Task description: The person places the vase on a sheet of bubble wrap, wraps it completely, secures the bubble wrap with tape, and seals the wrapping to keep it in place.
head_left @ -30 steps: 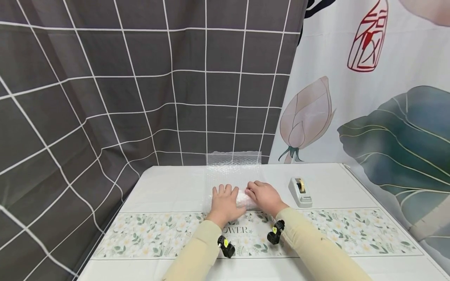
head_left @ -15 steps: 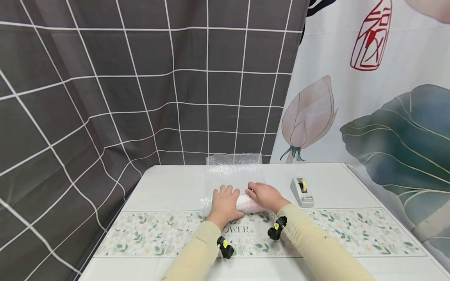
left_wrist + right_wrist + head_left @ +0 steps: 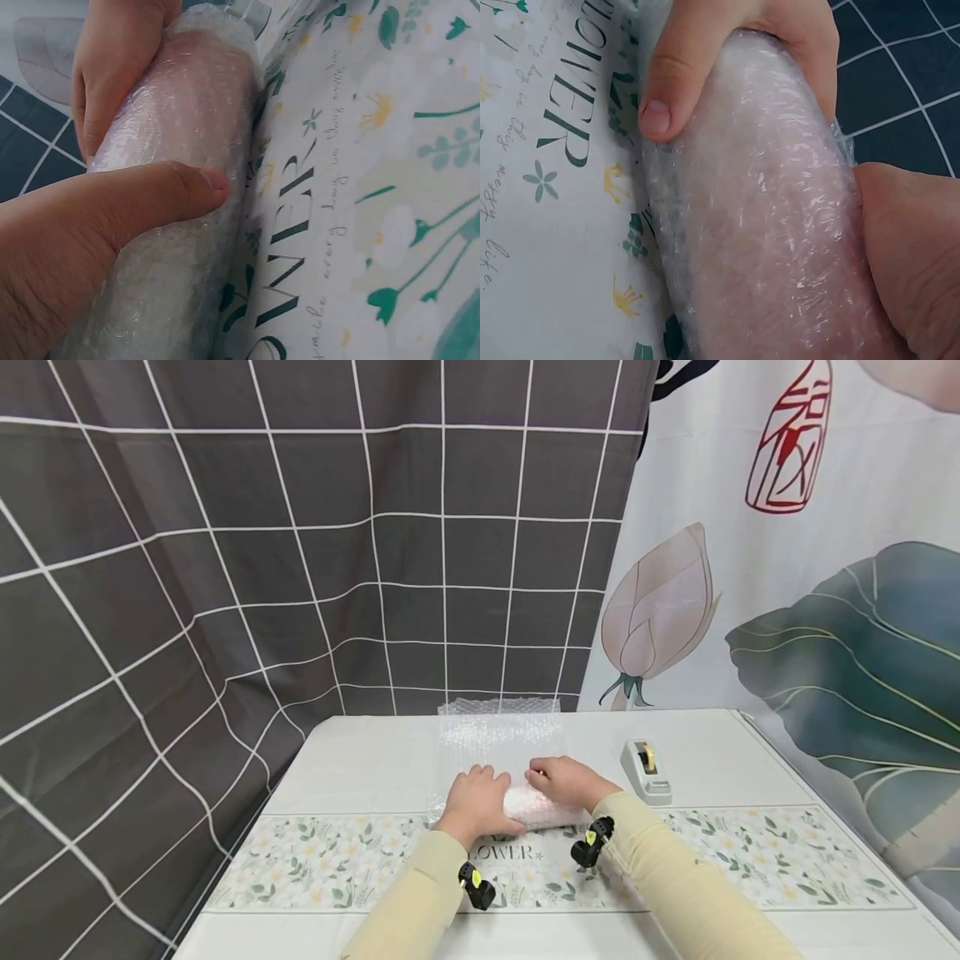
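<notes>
A pinkish roll in bubble wrap (image 3: 542, 808) lies crosswise on the table, with a flat sheet of the wrap (image 3: 498, 739) running from it past the table's back edge. The left hand (image 3: 476, 803) grips the roll's left part; in the left wrist view its thumb (image 3: 176, 191) lies along the near side. At the roll's far side is the right hand (image 3: 570, 782), its fingers curled against the wrap; the right wrist view shows this hand (image 3: 915, 247) touching the roll (image 3: 772, 210). Its fingertips are hidden there.
A white tape dispenser (image 3: 647, 772) stands on the table to the right of the hands. The table's cloth (image 3: 705, 893) has a floral band with lettering. Behind the table hang a grey curtain with white lines (image 3: 480, 552) and a white one with flowers (image 3: 675, 485).
The roll has come slightly nearer the table's front, with both hands moving along with it. The far end of the flat wrap has drawn in a little toward the person.
</notes>
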A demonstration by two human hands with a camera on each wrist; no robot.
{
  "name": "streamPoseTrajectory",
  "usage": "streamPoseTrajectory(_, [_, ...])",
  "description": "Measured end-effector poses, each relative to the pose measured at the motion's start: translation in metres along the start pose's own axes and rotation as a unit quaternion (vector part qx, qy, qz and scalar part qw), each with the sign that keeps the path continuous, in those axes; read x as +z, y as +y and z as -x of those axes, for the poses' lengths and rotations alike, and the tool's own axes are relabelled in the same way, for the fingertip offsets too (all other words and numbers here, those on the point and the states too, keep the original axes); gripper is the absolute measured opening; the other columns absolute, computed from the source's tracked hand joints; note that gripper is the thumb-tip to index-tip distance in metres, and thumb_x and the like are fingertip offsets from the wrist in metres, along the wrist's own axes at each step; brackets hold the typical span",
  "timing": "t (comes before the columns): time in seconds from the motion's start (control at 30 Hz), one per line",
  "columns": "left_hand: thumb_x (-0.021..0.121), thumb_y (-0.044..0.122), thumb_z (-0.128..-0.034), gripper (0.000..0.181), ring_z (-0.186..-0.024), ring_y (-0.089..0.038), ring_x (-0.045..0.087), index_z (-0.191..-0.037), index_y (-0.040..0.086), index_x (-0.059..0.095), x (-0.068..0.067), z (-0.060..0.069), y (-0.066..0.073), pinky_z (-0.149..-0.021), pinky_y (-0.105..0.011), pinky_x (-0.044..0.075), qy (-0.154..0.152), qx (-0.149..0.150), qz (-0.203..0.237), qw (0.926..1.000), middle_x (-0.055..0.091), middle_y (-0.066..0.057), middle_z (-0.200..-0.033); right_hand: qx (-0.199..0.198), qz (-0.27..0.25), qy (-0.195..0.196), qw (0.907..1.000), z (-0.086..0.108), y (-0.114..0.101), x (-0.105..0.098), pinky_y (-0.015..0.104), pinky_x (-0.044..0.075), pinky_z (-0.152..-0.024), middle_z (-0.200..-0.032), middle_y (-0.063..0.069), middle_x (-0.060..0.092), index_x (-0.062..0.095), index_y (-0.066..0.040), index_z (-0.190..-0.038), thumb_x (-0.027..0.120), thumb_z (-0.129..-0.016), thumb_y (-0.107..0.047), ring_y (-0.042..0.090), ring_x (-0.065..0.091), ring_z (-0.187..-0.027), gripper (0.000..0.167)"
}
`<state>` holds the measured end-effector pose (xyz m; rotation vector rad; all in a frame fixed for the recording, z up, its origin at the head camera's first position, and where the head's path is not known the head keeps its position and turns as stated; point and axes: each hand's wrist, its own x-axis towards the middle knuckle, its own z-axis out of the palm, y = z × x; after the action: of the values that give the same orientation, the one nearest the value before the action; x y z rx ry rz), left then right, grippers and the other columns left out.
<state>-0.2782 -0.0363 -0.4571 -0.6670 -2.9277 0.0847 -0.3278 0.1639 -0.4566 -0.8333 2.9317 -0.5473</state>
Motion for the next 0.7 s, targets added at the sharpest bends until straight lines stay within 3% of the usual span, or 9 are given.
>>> streamPoseTrajectory(0.1, [0.071, 0.076, -0.0687, 0.078, -0.096, -0.023, 0.060, -0.121, 0.018, 0.067, -0.001, -0.002, -0.001, -0.078, -0.040, 0.053, -0.006, 0.004, 0.009, 0.9999, 0.066, -0.004, -0.104, 0.004, 0.022, 0.026, 0.9994, 0.002, -0.002, 0.000, 0.037, 0.047, -0.070, -0.066, -0.006, 0.052, 0.058, -0.020, -0.079, 0.051, -0.106, -0.029, 0.012, 0.053, -0.065, 0.029])
streamPoseTrajectory(0.2, [0.069, 0.076, -0.0691, 0.080, -0.097, -0.023, 0.062, -0.124, 0.018, 0.068, 0.000, -0.004, -0.002, -0.078, -0.040, 0.054, -0.023, 0.005, 0.017, 0.9996, 0.068, -0.004, -0.106, -0.009, 0.063, 0.091, 0.9938, 0.008, -0.009, -0.001, 0.039, 0.051, -0.070, -0.071, -0.006, 0.059, 0.063, -0.019, -0.082, 0.056, -0.103, -0.032, 0.015, 0.060, -0.069, 0.026])
streamPoseTrajectory(0.3, [0.070, 0.077, -0.0670, 0.082, -0.095, -0.023, 0.063, -0.124, 0.018, 0.069, 0.001, -0.005, -0.004, -0.077, -0.039, 0.054, -0.037, 0.006, 0.029, 0.9989, 0.069, -0.004, -0.104, -0.051, 0.110, 0.162, 0.9794, 0.017, -0.015, 0.000, 0.042, 0.055, -0.079, -0.085, -0.001, 0.068, 0.069, -0.017, -0.092, 0.061, -0.100, -0.034, 0.021, 0.067, -0.082, 0.021])
streamPoseTrajectory(0.37, [0.071, 0.077, -0.0651, 0.081, -0.091, -0.022, 0.063, -0.120, 0.017, 0.070, 0.001, -0.007, -0.006, -0.075, -0.038, 0.054, -0.042, 0.008, 0.042, 0.9982, 0.069, -0.003, -0.100, -0.093, 0.131, 0.189, 0.9687, 0.023, -0.017, 0.001, 0.044, 0.053, -0.090, -0.098, 0.003, 0.071, 0.071, -0.013, -0.101, 0.063, -0.098, -0.035, 0.025, 0.068, -0.094, 0.023])
streamPoseTrajectory(0.5, [0.073, 0.076, -0.0628, 0.073, -0.077, -0.018, 0.062, -0.106, 0.017, 0.072, 0.001, -0.012, -0.010, -0.066, -0.035, 0.053, -0.049, 0.013, 0.067, 0.9964, 0.068, 0.000, -0.086, -0.157, 0.177, 0.189, 0.9530, 0.037, -0.017, 0.004, 0.045, 0.049, -0.101, -0.113, 0.007, 0.070, 0.068, -0.009, -0.116, 0.064, -0.093, -0.048, 0.028, 0.065, -0.109, 0.046])
streamPoseTrajectory(0.7, [0.076, 0.070, -0.0636, 0.052, -0.067, -0.011, 0.059, -0.083, 0.022, 0.068, -0.004, -0.014, -0.017, -0.066, -0.031, 0.052, -0.086, 0.013, 0.124, 0.9885, 0.065, 0.008, -0.075, -0.171, 0.254, 0.131, 0.9428, 0.048, -0.010, 0.016, 0.046, 0.047, -0.103, -0.127, 0.009, 0.064, 0.055, -0.006, -0.139, 0.063, -0.080, -0.073, 0.027, 0.061, -0.117, 0.090])
